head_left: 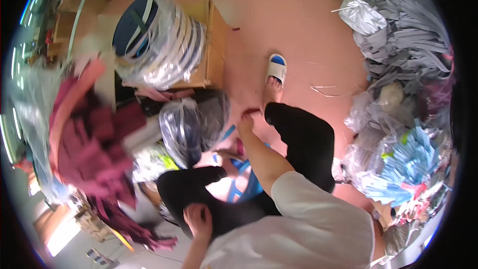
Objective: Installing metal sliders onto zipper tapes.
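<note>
The smooth salmon-pink floor [298,20] ran between a heap of crinkled grey strips [408,35] and a cardboard box [215,45] beside a round bundle [184,45] in glossy clear plastic. Near my white slipper [278,70], my right hand [244,123] bunched its fingers at a small dark-red scrap [251,111], its grip impossible to tell; my left hand [199,220] lay on my black trousers [306,144], fingers partly hidden, hold unclear.

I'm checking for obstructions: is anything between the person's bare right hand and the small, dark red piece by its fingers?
Nothing visible: the bare right hand is right at the small, dark red piece; whether it grips it is unclear.
</note>
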The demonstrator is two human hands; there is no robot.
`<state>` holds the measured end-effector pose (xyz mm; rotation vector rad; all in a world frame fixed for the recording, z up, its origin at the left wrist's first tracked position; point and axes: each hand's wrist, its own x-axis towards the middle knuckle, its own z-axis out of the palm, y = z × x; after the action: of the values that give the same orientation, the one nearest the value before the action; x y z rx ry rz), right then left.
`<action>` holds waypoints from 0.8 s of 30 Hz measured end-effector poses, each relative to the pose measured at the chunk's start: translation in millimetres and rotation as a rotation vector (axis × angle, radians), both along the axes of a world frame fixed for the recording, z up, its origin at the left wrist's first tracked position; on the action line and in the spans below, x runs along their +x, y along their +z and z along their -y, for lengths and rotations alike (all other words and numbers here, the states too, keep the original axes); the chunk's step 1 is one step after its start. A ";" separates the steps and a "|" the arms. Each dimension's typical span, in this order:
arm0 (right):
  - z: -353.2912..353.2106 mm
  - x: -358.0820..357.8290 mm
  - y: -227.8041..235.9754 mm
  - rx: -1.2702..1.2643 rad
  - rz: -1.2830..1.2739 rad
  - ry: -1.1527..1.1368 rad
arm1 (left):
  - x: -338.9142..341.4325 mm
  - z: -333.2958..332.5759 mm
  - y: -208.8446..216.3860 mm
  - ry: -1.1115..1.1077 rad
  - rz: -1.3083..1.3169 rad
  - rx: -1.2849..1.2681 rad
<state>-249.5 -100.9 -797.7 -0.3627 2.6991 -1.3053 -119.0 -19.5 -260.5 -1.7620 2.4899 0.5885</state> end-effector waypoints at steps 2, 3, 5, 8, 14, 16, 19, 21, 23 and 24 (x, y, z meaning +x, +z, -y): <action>55.3 6.6 157.2 -0.040 1.099 0.423 | 6.1 -4.6 0.2 0.227 -0.148 0.124; 73.4 -17.4 285.5 -0.458 1.477 -0.078 | -7.0 -2.3 7.9 0.568 -0.200 0.413; 50.1 -80.3 375.7 -0.633 1.489 0.026 | -28.5 7.0 -25.9 0.669 -0.771 0.747; -20.5 -128.1 504.0 -0.872 1.600 0.259 | -73.5 18.0 -38.1 0.684 -1.257 1.153; -162.2 -104.1 596.0 -0.822 1.685 0.539 | -104.4 16.0 55.3 0.614 -1.813 0.769; -191.0 -89.8 608.8 -0.725 1.671 0.592 | -86.2 9.6 85.4 0.571 -1.751 0.713; -223.5 -75.1 622.7 -0.560 1.521 0.691 | -57.2 -11.2 111.0 0.431 -1.692 0.702; -242.6 -85.7 614.3 -0.404 1.068 0.915 | -39.5 -27.0 133.6 0.284 -1.723 0.799; -237.5 -95.6 629.1 -0.581 0.999 0.927 | -24.7 -43.4 150.2 0.122 -1.680 0.798; -231.9 -96.5 647.4 -0.679 0.939 0.945 | -21.9 -49.2 152.9 0.016 -1.661 0.772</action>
<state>-346.1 131.0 -150.3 -0.7166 1.0398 -1.4454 -140.9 29.7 -107.5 -0.8842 1.8331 3.3449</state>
